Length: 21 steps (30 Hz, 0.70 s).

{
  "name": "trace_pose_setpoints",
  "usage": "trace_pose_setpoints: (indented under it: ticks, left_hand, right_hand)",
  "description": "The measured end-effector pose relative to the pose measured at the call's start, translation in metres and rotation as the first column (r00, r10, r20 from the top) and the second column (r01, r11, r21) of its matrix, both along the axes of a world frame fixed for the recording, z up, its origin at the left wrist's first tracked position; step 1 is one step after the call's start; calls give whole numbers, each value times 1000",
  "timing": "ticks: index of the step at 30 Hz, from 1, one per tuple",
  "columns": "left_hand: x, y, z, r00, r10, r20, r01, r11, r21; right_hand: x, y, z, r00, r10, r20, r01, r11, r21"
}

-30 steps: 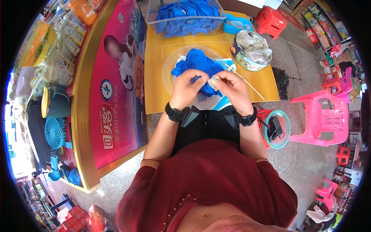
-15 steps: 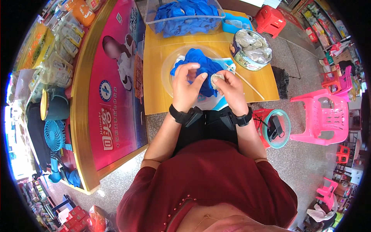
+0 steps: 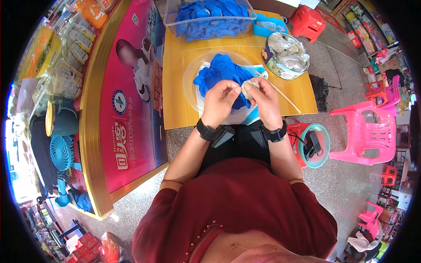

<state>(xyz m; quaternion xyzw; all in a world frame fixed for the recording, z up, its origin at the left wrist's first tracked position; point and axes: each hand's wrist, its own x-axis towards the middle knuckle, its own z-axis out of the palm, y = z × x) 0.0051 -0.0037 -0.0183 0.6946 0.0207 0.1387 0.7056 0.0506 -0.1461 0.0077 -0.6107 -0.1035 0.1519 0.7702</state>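
Observation:
Between the fingertips of my right hand [image 3: 266, 104] is a small pale beige crumpled wad [image 3: 248, 90]. My left hand [image 3: 220, 101] meets it from the other side, thumb and fingers pinched at the wad's left edge. What the wad is made of is too small to tell. Right behind my hands lies a heap of thin blue pieces [image 3: 221, 72], petal-like or cloth-like. The heap rests on white and light-blue sheeting [image 3: 258, 70] in a round translucent tray [image 3: 189, 81]. A thin pale stick [image 3: 285, 97] slants over the tray's right side onto the yellow table [image 3: 177, 116].
A clear tub [image 3: 210, 21] full of blue pieces stands at the table's back, beside a blue container [image 3: 263, 30]. At right stands a round tin [image 3: 285, 59] of pale wrapped lumps. A pink-fronted counter [image 3: 131, 87] borders the left; a basket [image 3: 316, 144] and pink chair [image 3: 368, 131] stand right.
My left hand has come right and slightly down, its spread fingers closing to a pinch against the wad. My right hand stays nearly in place, still holding the wad.

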Motion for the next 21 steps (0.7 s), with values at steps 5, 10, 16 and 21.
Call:
trace_pose_setpoints:
  ticks: [5, 10, 16, 21]
  left_hand:
    - [1, -4, -2, 999, -44, 5, 44, 967, -251]
    - [1, 3, -1, 997, -25, -68, 1, 944, -331]
    - [2, 4, -5, 1000, -5, 2, 5, 951, -311]
    - [2, -3, -8, 997, -30, 67, 46, 964, -261]
  right_hand:
    - [0, 5, -9, 898, -127, 421, 258, 928, -269]
    - [-2, 4, -7, 910, -38, 413, 92, 989, -112]
    - [2, -1, -3, 860, 85, 504, 58, 963, -262]
    - [-1, 3, -1, 833, 67, 549, 173, 912, -373]
